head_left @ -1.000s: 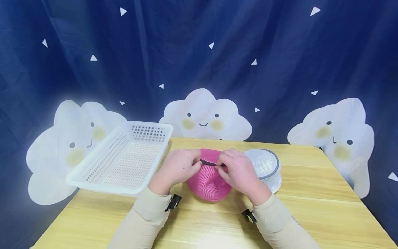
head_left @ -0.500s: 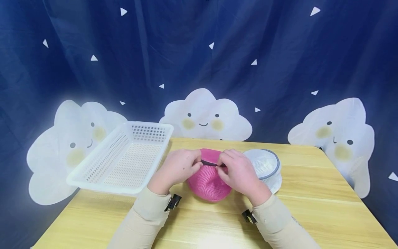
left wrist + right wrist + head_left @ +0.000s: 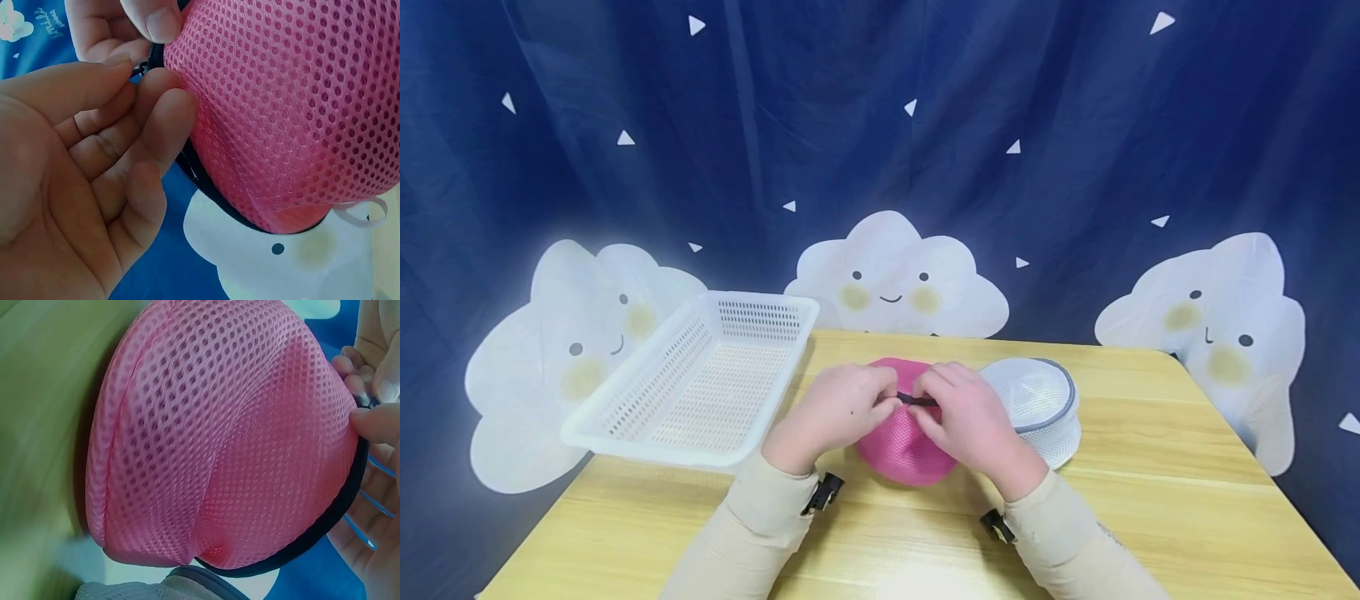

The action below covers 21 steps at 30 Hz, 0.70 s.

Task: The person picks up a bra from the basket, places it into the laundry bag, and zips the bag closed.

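A pink mesh laundry bag (image 3: 904,457) with a black zipper edge (image 3: 284,557) stands on the table, its side dented inward. My left hand (image 3: 837,408) pinches the small zipper pull (image 3: 135,72) between thumb and fingers at the top of the bag. Close beside it, my right hand (image 3: 972,417) pinches the black edge between thumb and fingertips. Farther along that edge, the zipper teeth (image 3: 187,172) show in the left wrist view. Just right of the pink bag is a white mesh bag (image 3: 1032,392) with grey trim, partly covered by my right hand.
A white slotted plastic basket (image 3: 767,417) sits at the left, beyond my left forearm. The wooden table (image 3: 1150,467) ends at a dark blue curtain (image 3: 1045,100) printed with clouds. Both wrists carry small black camera mounts (image 3: 823,493).
My left hand has slid a little to the right along the zipper, and my right hand slightly left. Less of the black edge shows between them. The bags and basket stay in place.
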Tool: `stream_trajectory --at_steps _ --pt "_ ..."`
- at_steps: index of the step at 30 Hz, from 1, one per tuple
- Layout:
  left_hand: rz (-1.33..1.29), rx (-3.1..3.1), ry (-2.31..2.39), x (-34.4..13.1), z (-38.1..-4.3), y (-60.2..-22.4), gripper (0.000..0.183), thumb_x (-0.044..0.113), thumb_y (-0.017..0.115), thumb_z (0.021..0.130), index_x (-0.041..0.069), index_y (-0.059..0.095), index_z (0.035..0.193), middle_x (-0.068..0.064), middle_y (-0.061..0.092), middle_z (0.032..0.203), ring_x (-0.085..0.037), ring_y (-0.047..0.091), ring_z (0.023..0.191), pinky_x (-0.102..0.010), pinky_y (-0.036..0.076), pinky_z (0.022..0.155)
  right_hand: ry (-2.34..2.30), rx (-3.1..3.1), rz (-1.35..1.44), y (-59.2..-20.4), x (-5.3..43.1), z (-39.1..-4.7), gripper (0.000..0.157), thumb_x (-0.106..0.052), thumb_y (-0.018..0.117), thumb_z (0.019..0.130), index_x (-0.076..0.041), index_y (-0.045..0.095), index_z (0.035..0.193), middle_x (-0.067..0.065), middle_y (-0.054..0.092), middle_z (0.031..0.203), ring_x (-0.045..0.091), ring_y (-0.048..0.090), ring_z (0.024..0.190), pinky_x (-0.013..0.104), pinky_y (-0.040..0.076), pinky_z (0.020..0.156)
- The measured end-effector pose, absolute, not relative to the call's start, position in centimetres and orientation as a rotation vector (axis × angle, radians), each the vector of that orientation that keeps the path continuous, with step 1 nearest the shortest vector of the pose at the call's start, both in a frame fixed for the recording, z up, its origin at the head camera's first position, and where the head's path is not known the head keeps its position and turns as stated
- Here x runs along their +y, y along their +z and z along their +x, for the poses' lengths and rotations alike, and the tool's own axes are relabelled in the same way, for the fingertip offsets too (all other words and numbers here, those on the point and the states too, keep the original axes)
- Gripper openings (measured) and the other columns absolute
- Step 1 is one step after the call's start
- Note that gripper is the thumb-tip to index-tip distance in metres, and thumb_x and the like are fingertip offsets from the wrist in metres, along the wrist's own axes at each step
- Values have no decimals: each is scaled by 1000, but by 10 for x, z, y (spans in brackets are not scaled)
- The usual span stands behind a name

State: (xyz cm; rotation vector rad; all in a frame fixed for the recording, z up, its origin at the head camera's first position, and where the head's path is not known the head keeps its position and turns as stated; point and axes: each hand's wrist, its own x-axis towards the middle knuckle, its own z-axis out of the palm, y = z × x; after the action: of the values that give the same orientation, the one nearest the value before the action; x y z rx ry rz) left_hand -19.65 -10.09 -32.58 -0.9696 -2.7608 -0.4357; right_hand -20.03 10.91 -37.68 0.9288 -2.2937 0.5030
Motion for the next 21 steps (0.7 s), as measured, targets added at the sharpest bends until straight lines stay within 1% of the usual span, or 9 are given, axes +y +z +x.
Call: stream_trajectory --at_steps 5,13,21 --pt "-1000 -2752 -422 -97 -195 -327 28 25 71 93 24 51 74 14 48 61 -7 48 59 -27 42 55 497 -2276 946 -375 108 -199 22 -19 82 82 -17 63 93 -8 64 92 16 60 90 35 51 81" --pt "-1007 -2727 -438 -97 -196 -330 29 22 69 93 23 48 73 12 44 60 -7 45 57 -27 40 53 499 -2184 970 -378 107 -200 24 -9 83 79 -15 61 87 -6 63 87 16 58 82 34 49 74" --pt "-997 -2716 -483 -103 -201 -330 28 23 68 93 23 48 75 11 43 60 -7 45 57 -26 40 53 502 -2153 969 -378 108 -201 26 -8 85 78 -13 61 87 -3 65 88 18 61 84 35 51 76"
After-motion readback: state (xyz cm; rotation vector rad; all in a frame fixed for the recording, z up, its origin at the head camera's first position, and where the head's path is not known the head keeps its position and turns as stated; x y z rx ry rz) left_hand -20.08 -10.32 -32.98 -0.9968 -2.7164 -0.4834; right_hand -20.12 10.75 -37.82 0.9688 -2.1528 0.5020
